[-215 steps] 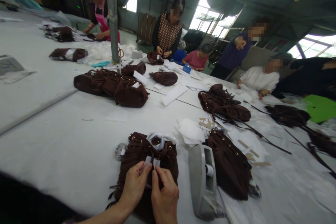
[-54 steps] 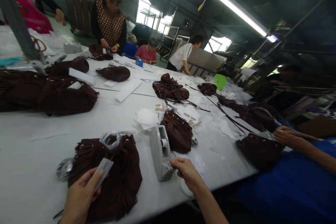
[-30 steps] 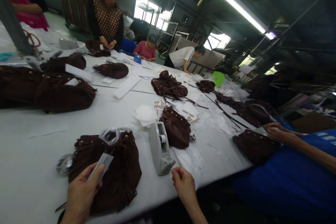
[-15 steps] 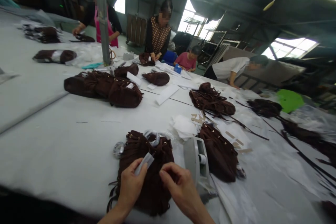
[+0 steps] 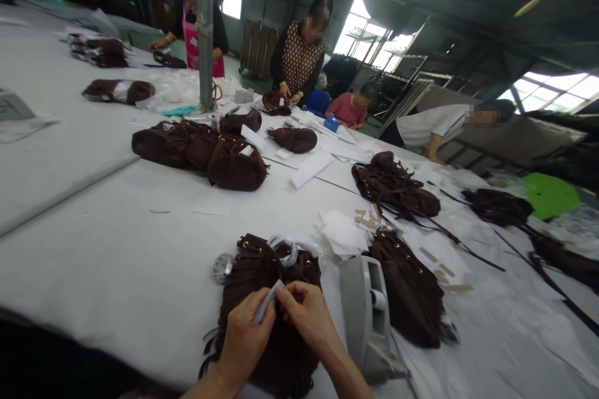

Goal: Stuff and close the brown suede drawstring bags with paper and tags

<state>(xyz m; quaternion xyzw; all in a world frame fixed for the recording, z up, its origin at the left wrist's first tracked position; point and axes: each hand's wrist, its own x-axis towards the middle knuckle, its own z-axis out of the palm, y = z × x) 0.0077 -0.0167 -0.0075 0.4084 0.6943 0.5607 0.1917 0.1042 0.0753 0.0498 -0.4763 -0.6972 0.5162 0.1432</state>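
Note:
A dark brown fringed suede bag point(image 5: 262, 274) lies on the white table point(image 5: 116, 249) right in front of me. My left hand point(image 5: 243, 340) is closed on a small folded white paper strip point(image 5: 266, 303) held over the bag. My right hand point(image 5: 304, 315) pinches the strip's upper end, fingers pressed together, touching the left hand. Crumpled clear plastic point(image 5: 285, 248) shows in the bag's mouth.
A grey tape dispenser point(image 5: 367, 315) stands just right of my hands, another brown bag point(image 5: 412, 290) beyond it. More brown bags point(image 5: 206, 149), white paper point(image 5: 341, 234) and long straps lie across the table. A metal post point(image 5: 204, 31) rises at the back; several people work on the far side.
My right hand left the tape dispenser and came over to the strip in my left hand, now pinching it. The view swung back left and down onto the bag.

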